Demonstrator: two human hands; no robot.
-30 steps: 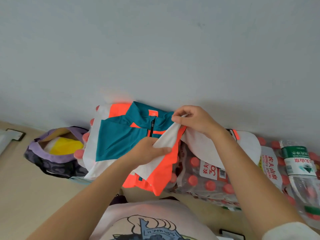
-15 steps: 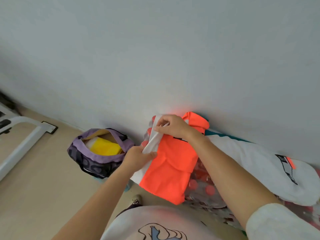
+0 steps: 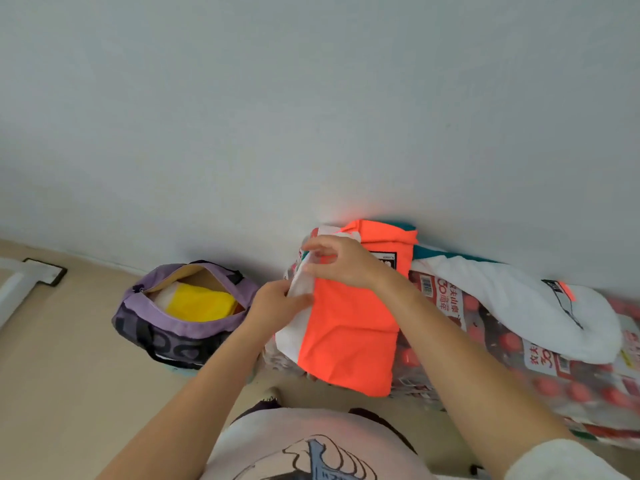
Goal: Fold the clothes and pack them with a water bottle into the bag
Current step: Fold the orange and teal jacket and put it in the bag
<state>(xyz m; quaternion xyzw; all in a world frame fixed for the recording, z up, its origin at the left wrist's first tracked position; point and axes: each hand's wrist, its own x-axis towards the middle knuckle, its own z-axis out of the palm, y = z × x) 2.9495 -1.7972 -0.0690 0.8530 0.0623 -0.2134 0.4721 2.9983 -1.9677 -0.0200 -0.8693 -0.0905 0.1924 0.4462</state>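
Head view, left hand [image 3: 277, 306] and right hand [image 3: 341, 261] both pinching the white edge of an orange jacket [image 3: 349, 334], draped over shrink-wrapped water bottle packs [image 3: 571, 386], open purple bag [image 3: 180, 313] on the floor [image 3: 69, 375] just left.

Lighting: soft, even, moderately bright; source not visible. Shadows: faint, diffuse band along the foot of the wall [image 3: 311, 116]. Colour cast: orange garment [image 3: 349, 327] throws a pink glow onto the wall just above it. Glare: none. Blur: slight overall softness; bottle packs [image 3: 571, 386] at right edge smeared. Distortion: wide-angle curvature bends the floor [image 3: 52, 358] line.
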